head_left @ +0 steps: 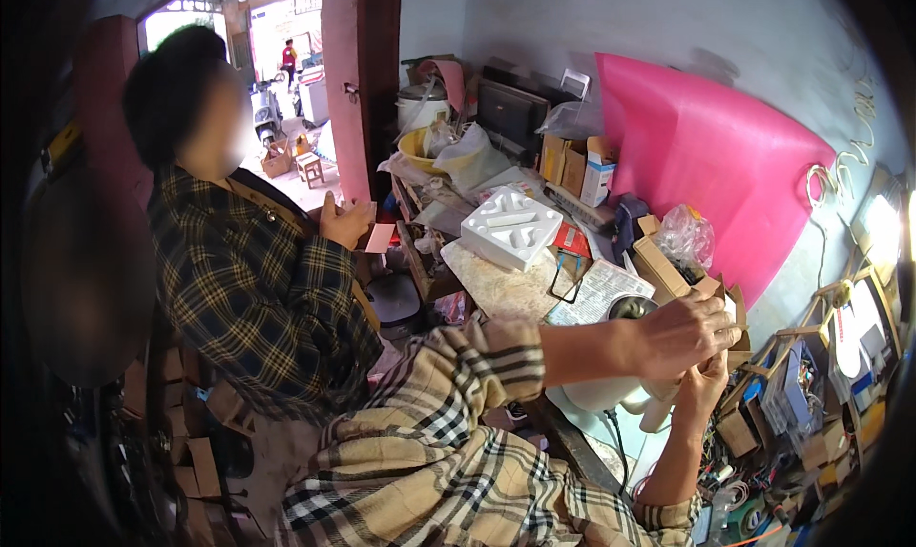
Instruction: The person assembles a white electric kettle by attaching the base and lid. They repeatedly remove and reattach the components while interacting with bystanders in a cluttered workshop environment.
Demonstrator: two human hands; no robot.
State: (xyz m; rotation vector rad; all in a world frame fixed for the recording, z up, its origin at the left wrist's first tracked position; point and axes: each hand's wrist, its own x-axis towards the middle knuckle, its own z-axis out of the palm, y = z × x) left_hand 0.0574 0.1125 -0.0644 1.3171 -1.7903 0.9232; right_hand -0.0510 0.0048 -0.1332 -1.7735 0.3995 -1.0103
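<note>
My left hand [682, 339] reaches across from the left, its fingers curled together. Just below its fingertips is my right hand [704, 383], raised with the fingers closed in a pinch. The two hands meet, and whatever is between the fingers is hidden. Under my left wrist stands a pale, rounded appliance [596, 394] with a handle-like part [656, 415] and a black cord [618, 442]. Behind my left wrist, a dark, shiny round piece [630, 307] shows partly, beside a printed sheet [599, 294].
A white foam tray [512, 228] sits on the worn tabletop [482, 278]. Blue-black glasses-like frames [570, 278] lie near it. Opened cardboard boxes [660, 265] stand before a pink sheet [701, 156]. Cluttered shelves [792, 394] line the right. At left stands a person in dark plaid [253, 280].
</note>
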